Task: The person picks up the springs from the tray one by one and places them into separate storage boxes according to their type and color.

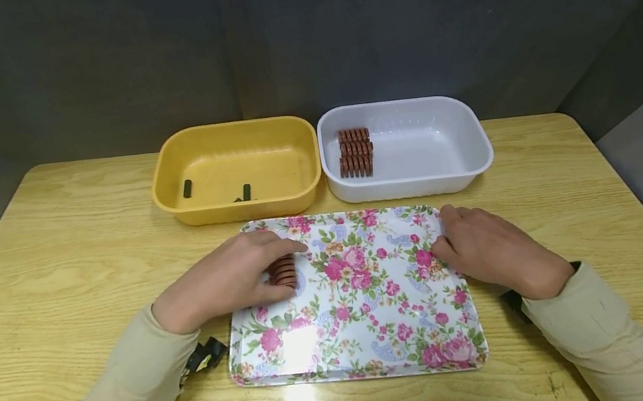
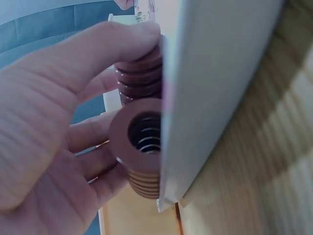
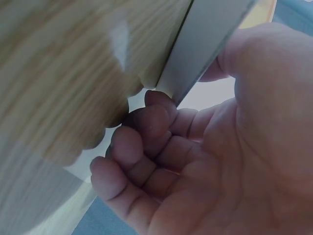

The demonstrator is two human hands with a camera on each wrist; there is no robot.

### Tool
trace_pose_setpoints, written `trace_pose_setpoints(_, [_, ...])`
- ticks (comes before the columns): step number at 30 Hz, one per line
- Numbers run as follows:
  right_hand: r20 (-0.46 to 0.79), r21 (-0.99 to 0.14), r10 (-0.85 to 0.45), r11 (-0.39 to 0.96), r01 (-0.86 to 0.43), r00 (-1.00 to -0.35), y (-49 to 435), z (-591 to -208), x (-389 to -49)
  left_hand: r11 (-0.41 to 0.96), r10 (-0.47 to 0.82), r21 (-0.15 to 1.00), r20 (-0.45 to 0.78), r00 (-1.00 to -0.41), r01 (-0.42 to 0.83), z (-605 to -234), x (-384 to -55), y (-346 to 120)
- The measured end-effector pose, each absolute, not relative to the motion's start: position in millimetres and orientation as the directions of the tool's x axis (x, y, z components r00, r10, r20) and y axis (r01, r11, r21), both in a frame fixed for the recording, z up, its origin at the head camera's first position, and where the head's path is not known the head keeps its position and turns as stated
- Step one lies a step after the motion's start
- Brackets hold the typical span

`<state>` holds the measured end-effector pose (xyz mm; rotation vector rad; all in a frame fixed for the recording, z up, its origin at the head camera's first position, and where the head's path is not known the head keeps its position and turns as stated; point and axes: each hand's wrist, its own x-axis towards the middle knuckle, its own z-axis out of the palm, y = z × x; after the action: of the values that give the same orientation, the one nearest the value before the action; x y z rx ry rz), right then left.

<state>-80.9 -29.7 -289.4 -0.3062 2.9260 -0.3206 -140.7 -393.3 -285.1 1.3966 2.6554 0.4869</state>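
Note:
On a white floral tray [image 1: 370,318], near its left edge, are brown coil springs [image 1: 286,271]. My left hand [image 1: 235,272] curves around them from the left. In the left wrist view, my thumb and forefinger grip one brown spring [image 2: 142,81], while a second spring [image 2: 122,129] lies against the other fingers with its open end toward the camera. My right hand [image 1: 487,245] grips the tray's right edge, the thumb over the rim. The right wrist view shows its curled fingers [image 3: 127,147] outside and low along the tray's side wall [image 3: 200,44].
Behind the tray stands a yellow bin [image 1: 242,212] holding a few small dark green pieces [image 1: 187,188]. A white bin [image 1: 413,185] beside it holds several brown springs [image 1: 355,152] in rows at its left end. Dark cloth [image 1: 297,38] hangs behind the wooden table [image 1: 75,265].

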Motion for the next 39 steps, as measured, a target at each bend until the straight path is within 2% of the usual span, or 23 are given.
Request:
trace_pose_setpoints(14, [-0.151,-0.235,-0.229,0.953,-0.19,-0.962,-29.6,-289.1,-80.4,0.51,0.831,0.275,0.088,-0.549,0.815,-286.0,-140.0,-393.4])
trace_pose_setpoints(39, [-0.162,-0.24,-0.22,0.954,-0.178,-0.962,-30.1,-288.3,-80.5,0.493,0.833,0.279,0.122,-0.539,0.824,-286.2,-140.4,-394.0])
